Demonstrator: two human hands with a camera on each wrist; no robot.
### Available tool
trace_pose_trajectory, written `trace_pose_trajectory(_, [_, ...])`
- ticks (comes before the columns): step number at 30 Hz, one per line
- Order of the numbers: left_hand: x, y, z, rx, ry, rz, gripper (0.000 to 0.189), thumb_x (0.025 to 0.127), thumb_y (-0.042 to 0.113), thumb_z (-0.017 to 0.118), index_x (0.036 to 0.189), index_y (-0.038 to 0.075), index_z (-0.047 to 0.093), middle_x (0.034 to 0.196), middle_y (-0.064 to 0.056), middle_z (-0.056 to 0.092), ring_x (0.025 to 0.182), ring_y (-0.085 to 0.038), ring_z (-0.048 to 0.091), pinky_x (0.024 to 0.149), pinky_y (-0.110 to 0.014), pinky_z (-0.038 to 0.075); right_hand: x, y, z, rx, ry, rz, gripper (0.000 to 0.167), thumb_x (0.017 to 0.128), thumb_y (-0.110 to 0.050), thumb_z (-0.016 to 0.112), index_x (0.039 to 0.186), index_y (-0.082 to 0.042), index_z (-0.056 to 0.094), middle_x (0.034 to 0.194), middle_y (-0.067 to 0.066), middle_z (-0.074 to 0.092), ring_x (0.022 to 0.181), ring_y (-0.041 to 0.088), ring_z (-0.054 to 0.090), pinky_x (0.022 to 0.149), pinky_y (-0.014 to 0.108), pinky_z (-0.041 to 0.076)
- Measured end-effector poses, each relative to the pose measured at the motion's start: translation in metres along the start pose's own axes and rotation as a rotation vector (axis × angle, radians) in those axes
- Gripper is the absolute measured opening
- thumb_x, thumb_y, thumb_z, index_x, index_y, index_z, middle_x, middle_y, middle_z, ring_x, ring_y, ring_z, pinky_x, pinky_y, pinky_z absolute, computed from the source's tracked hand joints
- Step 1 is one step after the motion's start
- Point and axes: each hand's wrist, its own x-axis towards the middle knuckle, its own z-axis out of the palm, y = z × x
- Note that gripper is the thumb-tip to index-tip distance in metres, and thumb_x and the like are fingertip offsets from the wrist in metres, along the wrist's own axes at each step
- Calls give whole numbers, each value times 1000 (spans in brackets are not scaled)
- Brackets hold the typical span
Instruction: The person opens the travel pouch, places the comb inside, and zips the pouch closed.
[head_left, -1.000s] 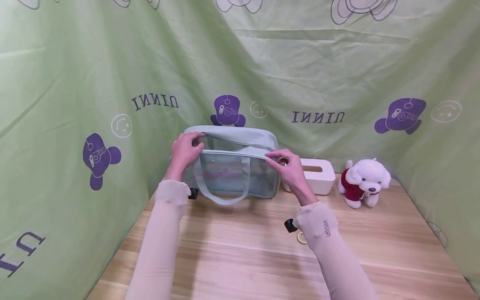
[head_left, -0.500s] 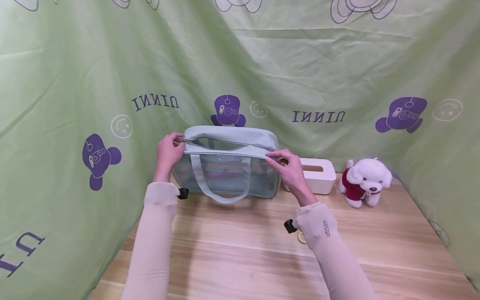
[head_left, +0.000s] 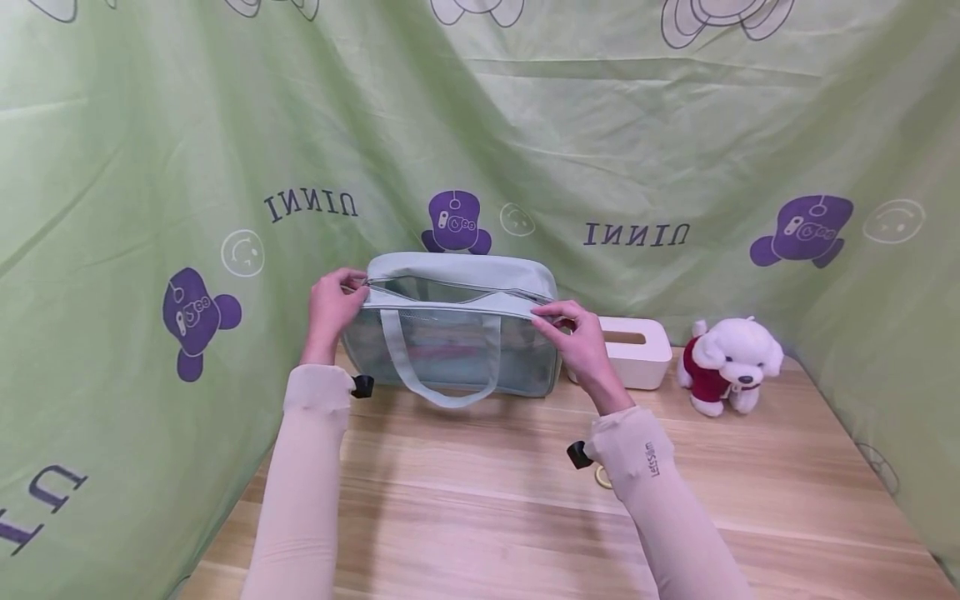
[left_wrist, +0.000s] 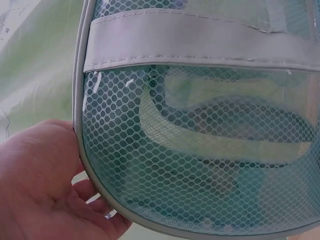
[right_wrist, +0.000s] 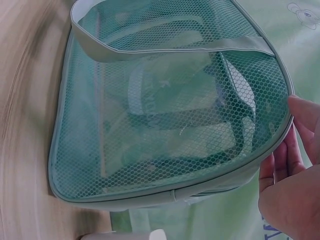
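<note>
A see-through pale blue-green zip bag [head_left: 525, 358] stands upright on the table, its top zipper [head_left: 427, 287] partly undone with a narrow gap. Its front handle [head_left: 442, 398] hangs down, and pinkish and bluish shapes show dimly inside. At the top left corner, by the zipper's end, my left hand [head_left: 333, 307] pinches the bag. My right hand [head_left: 581, 343] pinches the top right corner between thumb and fingers. Up close, the left wrist view shows the honeycomb-patterned side [left_wrist: 200, 185] with the left fingers partly behind its piped edge. The right thumb [right_wrist: 304, 111] lies on the bag's edge in the right wrist view.
Right of the bag is a white tissue box [head_left: 637, 367] with a wooden slot. Farther right sits a white plush dog [head_left: 738, 354] in red clothing. A small yellowish ring [head_left: 603, 477] lies beside the right sleeve. Green printed fabric [head_left: 600, 150] encloses the wooden table [head_left: 480, 517].
My left hand has moved left, from the front edge of the opening to the bag's top left corner. The gap narrows at that end. My right hand stays at its corner.
</note>
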Motion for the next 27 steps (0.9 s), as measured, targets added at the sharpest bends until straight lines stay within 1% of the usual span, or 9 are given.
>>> trace_pose_trajectory(6, [-1, 2, -1, -90, -31, -71, 36, 98, 10, 66, 133, 2, 63, 122, -21, 67, 108, -30, 62, 87, -34, 52, 0, 2, 0, 2, -2, -6, 24, 95, -2, 72, 115, 11, 71, 116, 28, 65, 92, 9, 56, 88, 28, 48])
trace_pose_trajectory(8, [-1, 2, -1, -101, -40, -83, 36, 98, 10, 66, 132, 1, 61, 122, -22, 67, 106, -29, 62, 85, -32, 51, 3, 9, 0, 11, 0, -8, 25, 95, -2, 72, 116, 11, 71, 117, 28, 65, 92, 7, 56, 89, 28, 47])
trace_pose_trajectory(11, [-1, 3, 0, -85, -47, -92, 32, 99, 13, 65, 127, 0, 61, 121, -22, 67, 103, -29, 62, 84, -32, 49, 9, 25, 0, 24, 8, -14, 25, 95, -6, 74, 116, 8, 73, 118, 26, 66, 93, 5, 56, 90, 28, 47])
trace_pose_trajectory(13, [-1, 3, 0, -65, -47, -95, 29, 100, 15, 64, 124, -1, 61, 120, -21, 66, 102, -29, 61, 83, -32, 49, 12, 37, 0, 30, 14, -19, 25, 95, -9, 75, 116, 5, 74, 118, 23, 66, 95, 6, 57, 91, 29, 47])
trace_pose_trajectory(15, [-2, 3, 0, -44, -43, -94, 27, 100, 17, 63, 120, -1, 61, 118, -21, 65, 101, -29, 60, 82, -33, 49, 14, 42, 1, 31, 18, -27, 25, 94, -12, 76, 115, 2, 75, 117, 21, 67, 96, 8, 57, 91, 28, 47])
trace_pose_trajectory(19, [-1, 2, 1, -18, -45, -95, 26, 101, 20, 63, 117, 0, 61, 117, -19, 65, 100, -28, 60, 82, -33, 49, 13, 43, 0, 29, 21, -31, 24, 94, -12, 77, 114, 1, 76, 116, 20, 67, 98, 13, 57, 90, 28, 47])
trace_pose_trajectory(23, [1, 3, 2, -14, -51, -100, 27, 102, 19, 61, 121, 0, 62, 117, -19, 65, 98, -27, 59, 80, -32, 49, 14, 44, 1, 39, 25, -33, 24, 94, -12, 77, 114, 1, 76, 117, 21, 67, 98, 12, 57, 89, 25, 46])
trace_pose_trajectory(27, [2, 4, 3, -9, -42, -96, 26, 103, 17, 59, 122, 0, 63, 116, -18, 65, 97, -25, 59, 79, -30, 48, 14, 45, 1, 48, 25, -33, 25, 94, -12, 77, 115, 2, 75, 118, 22, 66, 98, 10, 57, 89, 25, 46])
